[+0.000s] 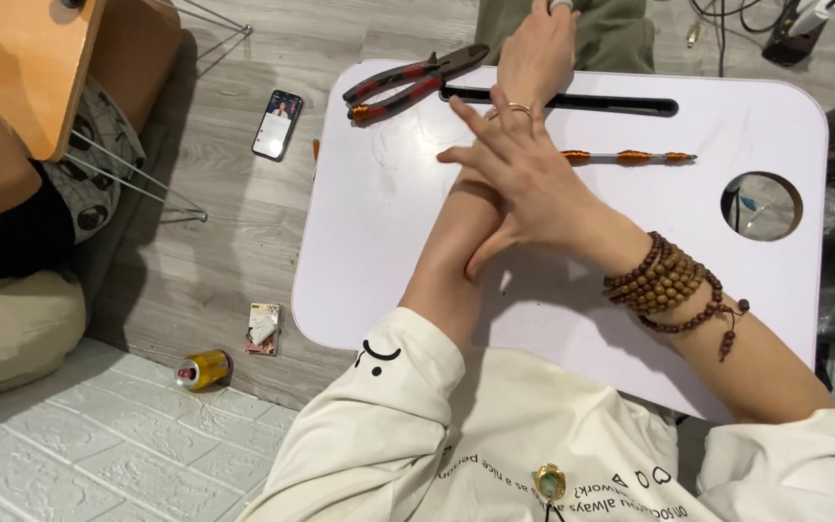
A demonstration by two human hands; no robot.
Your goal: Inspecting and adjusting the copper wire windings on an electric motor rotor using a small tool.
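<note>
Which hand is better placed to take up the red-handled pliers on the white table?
Probably the left hand: it lies right beside the head of the pliers, near the far edge of the table. The right hand rests open on the left forearm, further from them.

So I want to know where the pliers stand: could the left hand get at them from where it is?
Probably yes. The left hand rests at the white tray's far edge, and the pliers lie just beside it with bare tray between. The right hand lies on the left forearm, which may hamper the move.
</note>
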